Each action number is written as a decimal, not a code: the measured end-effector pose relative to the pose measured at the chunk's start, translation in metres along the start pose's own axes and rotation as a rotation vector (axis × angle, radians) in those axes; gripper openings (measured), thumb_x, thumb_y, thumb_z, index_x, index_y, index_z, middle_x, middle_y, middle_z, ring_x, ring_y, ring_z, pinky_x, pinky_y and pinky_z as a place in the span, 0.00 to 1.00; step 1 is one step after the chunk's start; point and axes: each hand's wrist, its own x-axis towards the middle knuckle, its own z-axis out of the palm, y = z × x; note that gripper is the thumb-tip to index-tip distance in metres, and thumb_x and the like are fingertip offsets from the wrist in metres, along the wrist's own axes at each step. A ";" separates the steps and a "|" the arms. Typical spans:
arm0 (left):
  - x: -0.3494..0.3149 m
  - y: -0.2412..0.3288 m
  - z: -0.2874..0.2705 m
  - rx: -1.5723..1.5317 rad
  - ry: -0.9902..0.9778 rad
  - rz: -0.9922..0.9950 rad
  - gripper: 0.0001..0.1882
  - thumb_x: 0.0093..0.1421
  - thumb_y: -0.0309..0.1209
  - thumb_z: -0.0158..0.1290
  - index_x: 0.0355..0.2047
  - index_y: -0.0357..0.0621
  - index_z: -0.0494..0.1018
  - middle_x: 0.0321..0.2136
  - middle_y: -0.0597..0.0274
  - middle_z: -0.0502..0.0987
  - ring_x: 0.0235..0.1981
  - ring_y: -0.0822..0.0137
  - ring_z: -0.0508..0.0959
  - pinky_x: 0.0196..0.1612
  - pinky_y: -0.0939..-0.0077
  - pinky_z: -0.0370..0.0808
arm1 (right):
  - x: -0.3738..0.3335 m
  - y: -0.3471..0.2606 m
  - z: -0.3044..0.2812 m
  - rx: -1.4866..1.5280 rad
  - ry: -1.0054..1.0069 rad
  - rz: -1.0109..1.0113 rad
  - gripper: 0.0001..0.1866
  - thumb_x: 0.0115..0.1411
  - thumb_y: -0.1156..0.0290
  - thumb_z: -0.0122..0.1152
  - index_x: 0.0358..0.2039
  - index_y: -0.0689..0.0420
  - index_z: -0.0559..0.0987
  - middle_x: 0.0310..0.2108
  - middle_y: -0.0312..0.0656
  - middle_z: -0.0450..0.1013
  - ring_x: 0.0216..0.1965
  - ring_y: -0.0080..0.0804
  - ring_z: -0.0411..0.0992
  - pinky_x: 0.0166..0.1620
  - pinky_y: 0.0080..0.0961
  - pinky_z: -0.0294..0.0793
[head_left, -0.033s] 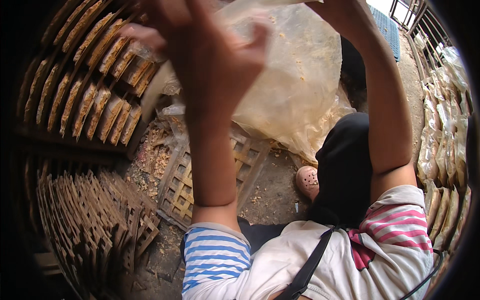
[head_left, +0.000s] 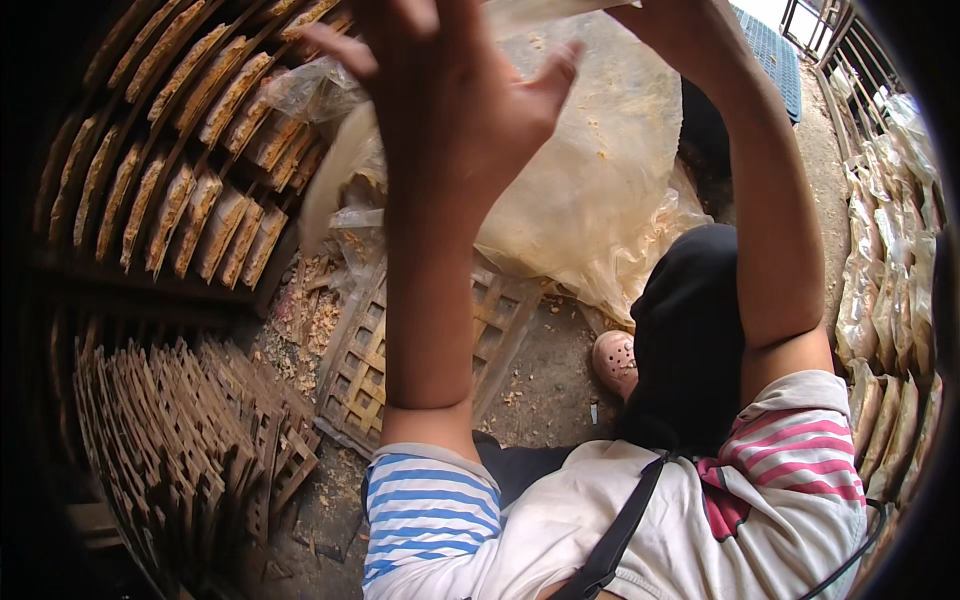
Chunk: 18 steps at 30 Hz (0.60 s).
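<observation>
My left hand (head_left: 465,110) is raised near the top, blurred, its fingers spread and nothing seen in them. Below and behind it lies a large, cloudy plastic sheet (head_left: 590,170) dotted with yellowish crumbs. My right hand (head_left: 685,25) is at the top edge of the view, where most of its fingers are cut off. A lifted strip of plastic film (head_left: 545,10) runs up to its fingertips, and it seems to pinch that film. What the sheet rests on is hidden.
On the left, a rack holds crumbly yellowish slabs (head_left: 185,215); below stand many slatted wooden trays (head_left: 190,430). One lattice tray (head_left: 355,365) lies on the crumb-strewn floor. Plastic-wrapped slabs (head_left: 880,270) line the right. A blue plastic grate (head_left: 775,60) sits far right.
My left hand has shifted slightly right and up, its thumb now farther out over the sheet. Clear plastic by the left rack shows more. The right arm has barely moved.
</observation>
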 end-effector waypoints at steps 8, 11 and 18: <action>0.007 -0.005 0.021 -0.936 -0.545 -0.468 0.16 0.69 0.38 0.55 0.44 0.38 0.83 0.28 0.59 0.86 0.31 0.71 0.85 0.40 0.80 0.78 | 0.010 -0.022 0.019 0.195 0.156 0.091 0.41 0.50 0.67 0.79 0.64 0.52 0.69 0.48 0.40 0.77 0.56 0.36 0.71 0.55 0.42 0.74; 0.010 -0.008 0.013 -0.920 -0.637 -0.532 0.15 0.70 0.37 0.55 0.45 0.38 0.82 0.31 0.59 0.86 0.33 0.76 0.83 0.41 0.80 0.77 | -0.024 -0.013 0.044 0.765 -0.080 0.498 0.48 0.53 0.61 0.78 0.68 0.50 0.59 0.52 0.44 0.74 0.55 0.36 0.72 0.57 0.40 0.74; 0.013 -0.005 0.001 -0.850 -0.796 -0.690 0.15 0.70 0.36 0.53 0.44 0.36 0.81 0.31 0.62 0.84 0.29 0.75 0.82 0.34 0.79 0.77 | -0.036 -0.039 0.066 1.050 -0.444 0.587 0.30 0.56 0.53 0.76 0.53 0.58 0.79 0.43 0.37 0.80 0.46 0.27 0.77 0.52 0.28 0.76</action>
